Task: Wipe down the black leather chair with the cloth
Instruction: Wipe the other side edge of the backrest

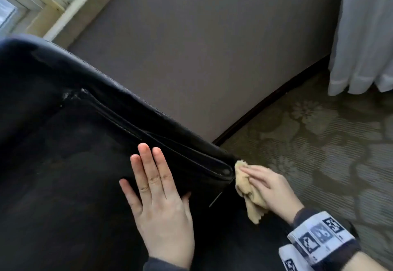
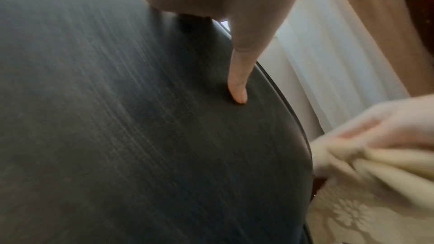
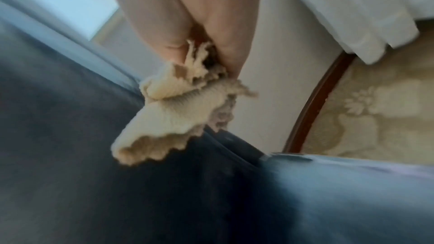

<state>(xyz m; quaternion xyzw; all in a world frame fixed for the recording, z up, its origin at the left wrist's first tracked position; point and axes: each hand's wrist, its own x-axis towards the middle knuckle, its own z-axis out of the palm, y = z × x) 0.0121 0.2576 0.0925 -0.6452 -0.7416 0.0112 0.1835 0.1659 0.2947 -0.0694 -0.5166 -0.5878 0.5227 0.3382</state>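
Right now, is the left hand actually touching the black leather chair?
Touching. In the head view the left hand lies flat, fingers straight, on the chair; the left wrist view shows a fingertip pressed onto the leather.

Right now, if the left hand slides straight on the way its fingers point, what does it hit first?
Probably the raised arm of the chair. The left hand lies flat on the seat, fingers aimed at that padded edge just ahead. Beyond it is the wall. Depth is hard to judge.
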